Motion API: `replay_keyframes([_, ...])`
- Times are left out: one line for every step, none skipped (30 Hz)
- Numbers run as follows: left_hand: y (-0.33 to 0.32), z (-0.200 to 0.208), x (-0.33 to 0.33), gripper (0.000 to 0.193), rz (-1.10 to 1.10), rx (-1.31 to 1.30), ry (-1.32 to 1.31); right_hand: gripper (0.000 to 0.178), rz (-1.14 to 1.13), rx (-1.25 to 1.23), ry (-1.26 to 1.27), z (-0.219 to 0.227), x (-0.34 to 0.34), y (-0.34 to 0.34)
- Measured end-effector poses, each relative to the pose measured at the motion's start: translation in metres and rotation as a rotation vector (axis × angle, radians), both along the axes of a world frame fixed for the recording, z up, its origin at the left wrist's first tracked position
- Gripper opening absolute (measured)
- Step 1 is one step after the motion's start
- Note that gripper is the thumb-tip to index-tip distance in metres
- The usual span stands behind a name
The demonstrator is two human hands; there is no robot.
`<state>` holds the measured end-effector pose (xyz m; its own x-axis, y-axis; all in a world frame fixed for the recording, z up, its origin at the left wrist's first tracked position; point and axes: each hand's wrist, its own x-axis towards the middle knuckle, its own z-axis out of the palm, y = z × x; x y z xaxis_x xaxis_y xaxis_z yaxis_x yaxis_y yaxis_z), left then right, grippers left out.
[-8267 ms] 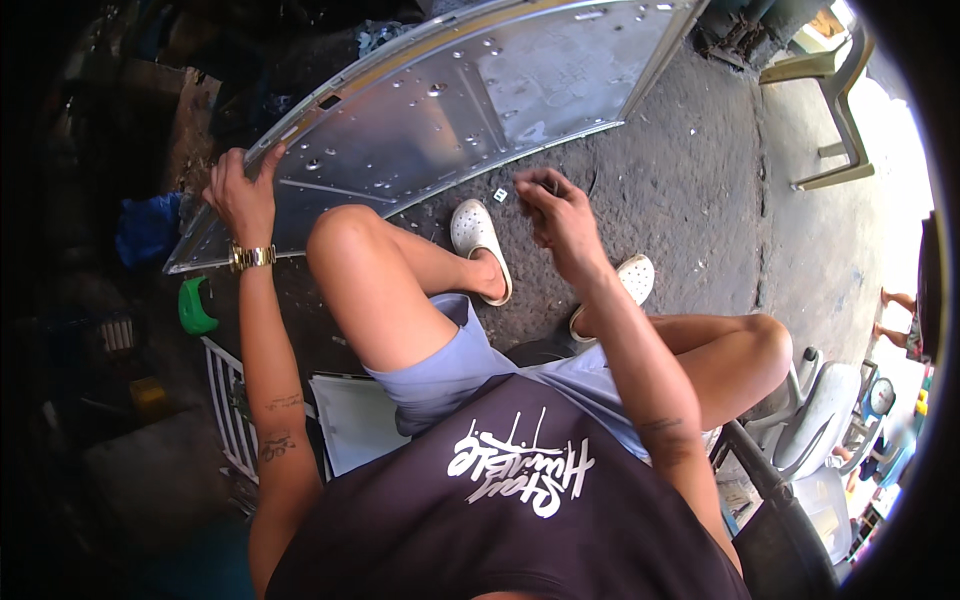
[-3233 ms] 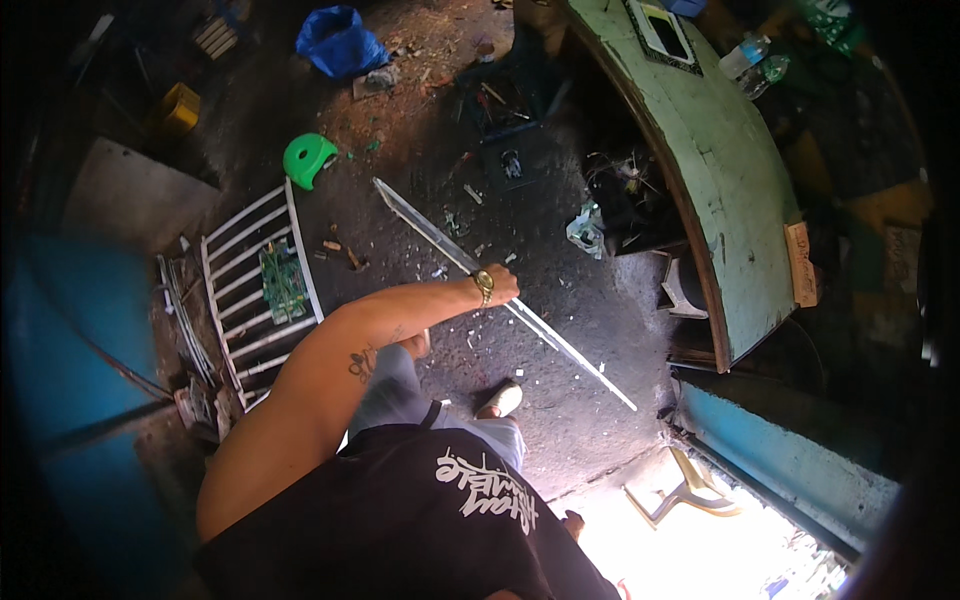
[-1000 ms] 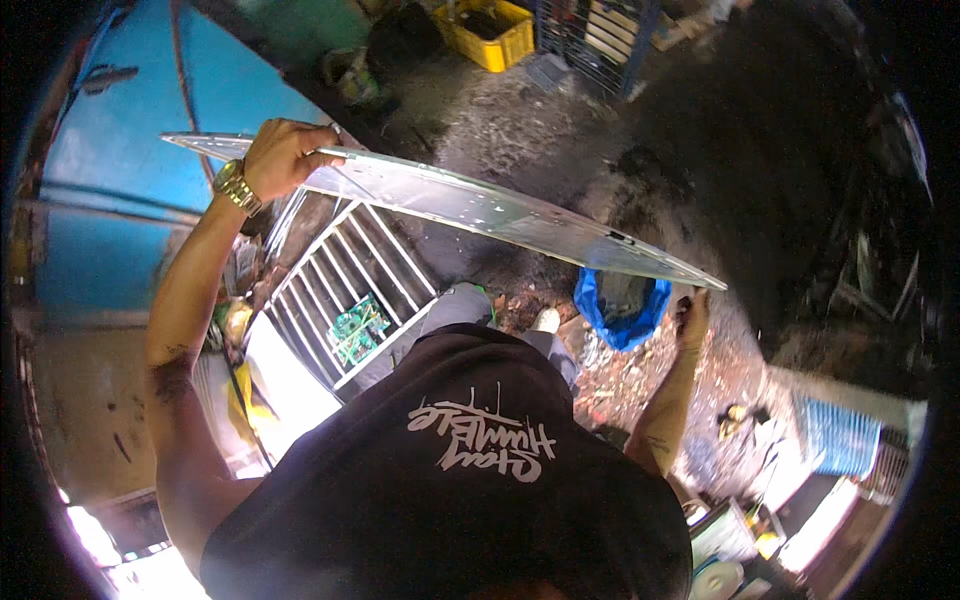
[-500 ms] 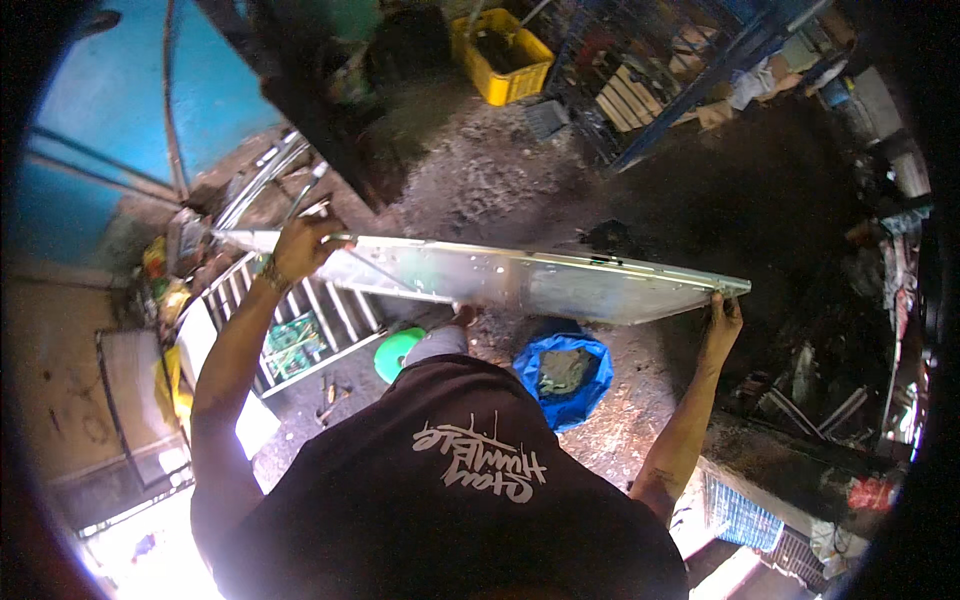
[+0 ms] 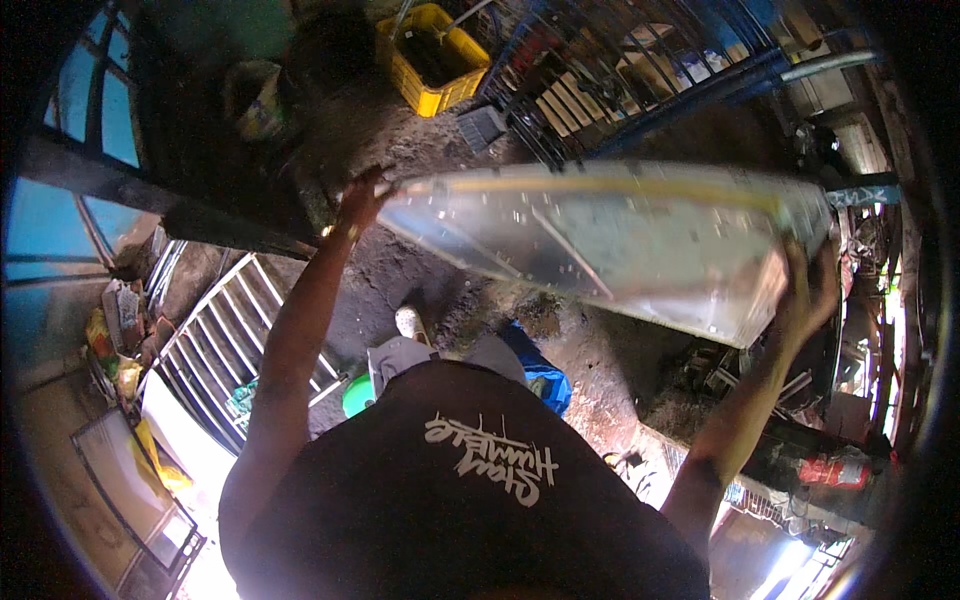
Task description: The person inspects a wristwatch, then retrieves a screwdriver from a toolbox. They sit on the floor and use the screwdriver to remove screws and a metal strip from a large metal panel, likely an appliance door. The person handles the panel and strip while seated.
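A large flat panel with a shiny, partly see-through face and a metallic rim is held out in front of me, tilted and slightly blurred. My left hand is closed round its left end. At the right end my right hand grips the side edge, fingers up along the rim. Below the panel, by my feet, a blue bag is partly hidden by my body. Close to my left leg lies a round green object, mostly covered.
A white slatted rack with green circuit boards stands at left. Ahead are a yellow crate, a grey dustpan-like piece and a blue metal frame. A dark post juts in from the left. Clutter lines the right.
The panel has moved right and farther ahead, tilting so more of its face shows. My left hand has shifted to the panel's left end. The whole view has turned rightward.
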<state>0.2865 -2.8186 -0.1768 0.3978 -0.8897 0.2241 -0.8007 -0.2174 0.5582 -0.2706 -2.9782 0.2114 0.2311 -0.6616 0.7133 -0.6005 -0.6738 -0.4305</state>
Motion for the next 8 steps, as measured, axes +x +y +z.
replay_keyframes([-0.022,-0.002,0.010,0.052,0.067,0.054,0.041,0.027,-0.118,-0.090,0.073,-0.001,0.033,-0.023])
replay_keyframes([-0.043,-0.006,0.019,0.054,0.139,0.106,0.085,0.025,0.034,-0.079,0.206,-0.002,0.059,-0.039])
replay_keyframes([-0.056,-0.016,0.023,0.056,0.214,0.135,0.122,0.026,0.119,-0.085,0.241,-0.006,0.091,-0.066])
replay_keyframes([-0.056,-0.031,0.024,0.058,0.191,0.145,0.107,0.033,0.205,-0.095,0.214,-0.019,0.121,-0.089])
replay_keyframes([-0.050,-0.047,0.026,0.059,0.168,0.131,0.081,0.031,0.120,-0.162,0.334,-0.033,0.146,-0.113])
replay_keyframes([-0.041,-0.064,0.029,0.061,0.152,0.134,0.056,0.035,0.081,-0.224,0.439,-0.049,0.167,-0.139])
replay_keyframes([-0.019,-0.081,0.026,0.066,0.154,0.063,0.188,0.036,0.147,-0.298,0.437,-0.072,0.185,-0.159])
replay_keyframes([-0.028,-0.095,0.035,0.066,0.147,-0.018,0.153,0.036,0.173,-0.281,0.420,-0.096,0.202,-0.187])
